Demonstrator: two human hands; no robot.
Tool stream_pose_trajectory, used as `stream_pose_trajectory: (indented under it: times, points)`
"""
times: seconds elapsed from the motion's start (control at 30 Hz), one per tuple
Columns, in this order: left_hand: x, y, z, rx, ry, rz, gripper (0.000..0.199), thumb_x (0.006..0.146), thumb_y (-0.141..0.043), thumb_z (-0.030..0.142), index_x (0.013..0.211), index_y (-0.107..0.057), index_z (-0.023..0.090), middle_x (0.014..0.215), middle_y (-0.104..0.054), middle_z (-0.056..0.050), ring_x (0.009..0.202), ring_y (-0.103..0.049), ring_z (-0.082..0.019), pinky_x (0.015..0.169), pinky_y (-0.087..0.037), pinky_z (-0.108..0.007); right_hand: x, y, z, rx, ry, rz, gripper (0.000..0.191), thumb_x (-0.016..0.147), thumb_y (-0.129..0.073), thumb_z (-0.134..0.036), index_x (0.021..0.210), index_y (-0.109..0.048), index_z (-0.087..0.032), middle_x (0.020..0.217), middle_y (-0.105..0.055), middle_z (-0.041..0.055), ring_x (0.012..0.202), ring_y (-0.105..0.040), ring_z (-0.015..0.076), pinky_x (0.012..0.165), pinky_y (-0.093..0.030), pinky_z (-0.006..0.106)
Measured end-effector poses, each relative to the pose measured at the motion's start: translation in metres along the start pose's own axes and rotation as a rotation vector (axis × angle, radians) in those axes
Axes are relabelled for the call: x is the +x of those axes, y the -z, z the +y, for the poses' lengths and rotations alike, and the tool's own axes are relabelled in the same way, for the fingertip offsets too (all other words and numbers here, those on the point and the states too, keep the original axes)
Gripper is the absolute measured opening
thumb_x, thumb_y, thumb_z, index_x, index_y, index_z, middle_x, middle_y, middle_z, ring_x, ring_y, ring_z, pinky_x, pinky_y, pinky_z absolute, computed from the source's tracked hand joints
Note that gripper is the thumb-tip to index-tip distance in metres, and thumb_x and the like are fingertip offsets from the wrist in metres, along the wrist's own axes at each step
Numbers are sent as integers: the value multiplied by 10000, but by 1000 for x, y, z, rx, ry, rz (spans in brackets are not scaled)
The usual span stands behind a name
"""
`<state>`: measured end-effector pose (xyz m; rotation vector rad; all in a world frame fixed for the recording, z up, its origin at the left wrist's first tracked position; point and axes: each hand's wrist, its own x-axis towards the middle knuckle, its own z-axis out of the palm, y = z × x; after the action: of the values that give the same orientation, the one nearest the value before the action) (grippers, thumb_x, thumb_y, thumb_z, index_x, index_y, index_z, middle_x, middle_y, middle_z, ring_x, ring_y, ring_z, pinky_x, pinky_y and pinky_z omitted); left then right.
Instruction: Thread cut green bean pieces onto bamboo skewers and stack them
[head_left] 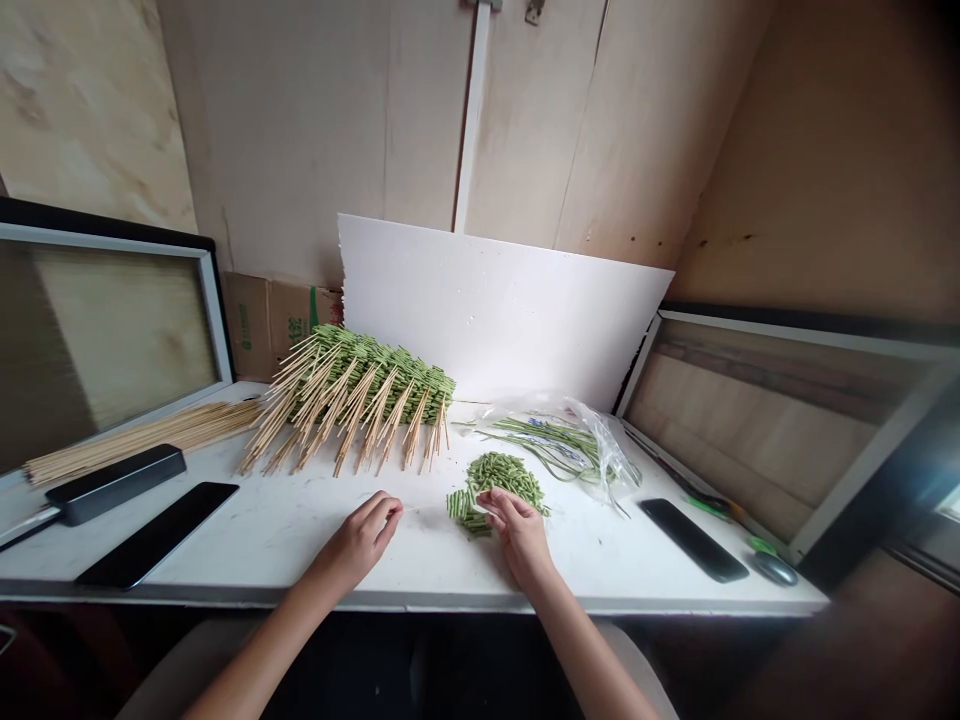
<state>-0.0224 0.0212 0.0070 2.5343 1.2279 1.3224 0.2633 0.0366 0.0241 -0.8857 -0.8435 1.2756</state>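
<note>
My left hand (366, 535) is closed in a pinch on a thin bamboo skewer (409, 511), of which only a short pale length shows against the white table. To its right, a short row of cut green stem pieces (460, 503) lines up side by side, apparently on that skewer. My right hand (517, 530) pinches at the right end of this row; what exactly lies between its fingertips is partly hidden. Just behind the right hand lies a loose pile of cut green stem pieces (506, 472).
Finished green skewers (367, 375) are stacked at back left, sticks toward me. Bare skewers (150, 435), a black case (120, 485) and a phone (159, 535) lie left. Long green stems in a plastic bag (592, 440), another phone (694, 540) and a mouse-like object (775, 568) lie right.
</note>
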Motion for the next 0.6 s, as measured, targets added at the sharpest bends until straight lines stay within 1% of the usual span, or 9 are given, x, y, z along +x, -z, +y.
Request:
stream_pose_trajectory:
  times: [0.07, 0.13, 0.2, 0.27, 0.33, 0.4, 0.5, 0.6]
  points:
    - [0, 1, 2, 12, -19, 1, 158, 1079, -421, 236, 1043, -573, 210, 952, -627, -49, 870, -657, -178, 820, -504, -282, 1, 0, 1, 0, 16, 9, 333, 664, -911, -460, 859, -823, -206, 970, -799, 106, 1062, -710, 291, 833, -556, 348]
    - [0, 3, 3, 20, -36, 8, 152, 1078, -426, 220, 1046, -574, 210, 954, -627, -50, 880, -654, -178, 830, -503, -287, 3, 0, 2, -2, 29, 20, 307, 661, -908, -456, 833, -821, -216, 993, -792, 103, 1051, -698, 279, 812, -546, 334]
    - [0, 3, 4, 21, -51, 21, 145, 1070, -439, 203, 1044, -581, 210, 950, -630, -48, 883, -654, -177, 832, -503, -285, 5, 0, 5, -21, 43, 32, 291, 657, -903, -458, 809, -818, -224, 995, -788, 97, 965, -697, 257, 742, -524, 316]
    - [0, 4, 4, 19, -63, 29, 143, 1062, -450, 190, 1043, -590, 211, 945, -635, -46, 882, -657, -177, 831, -504, -283, 7, 1, 7, -50, 70, 37, 275, 662, -893, -460, 779, -811, -225, 948, -786, 87, 867, -682, 235, 683, -493, 308]
    - [0, 3, 4, 21, -70, 29, 146, 1059, -451, 185, 1043, -594, 212, 942, -637, -45, 877, -660, -178, 830, -503, -286, 9, 3, 10, -83, 96, 36, 264, 676, -880, -457, 769, -809, -221, 887, -779, 74, 787, -654, 212, 667, -471, 308]
    - [0, 3, 4, 26, -71, 23, 145, 1062, -447, 185, 1046, -588, 212, 944, -635, -45, 878, -659, -178, 830, -500, -287, 11, 6, 13, -107, 109, 36, 261, 689, -873, -450, 788, -816, -215, 873, -778, 66, 738, -630, 191, 684, -466, 312]
    - [0, 3, 4, 35, -69, 5, 138, 1070, -439, 187, 1056, -574, 210, 954, -627, -44, 883, -654, -173, 833, -496, -286, 13, 9, 16, -119, 108, 33, 267, 696, -875, -443, 812, -827, -208, 930, -791, 76, 759, -636, 188, 733, -474, 315]
    - [0, 5, 5, 40, -71, -6, 143, 1073, -428, 188, 1061, -568, 211, 956, -622, -46, 878, -649, -171, 833, -498, -290, 11, 9, 15, -129, 97, 23, 263, 702, -875, -451, 802, -830, -212, 954, -800, 86, 871, -674, 222, 799, -489, 324]
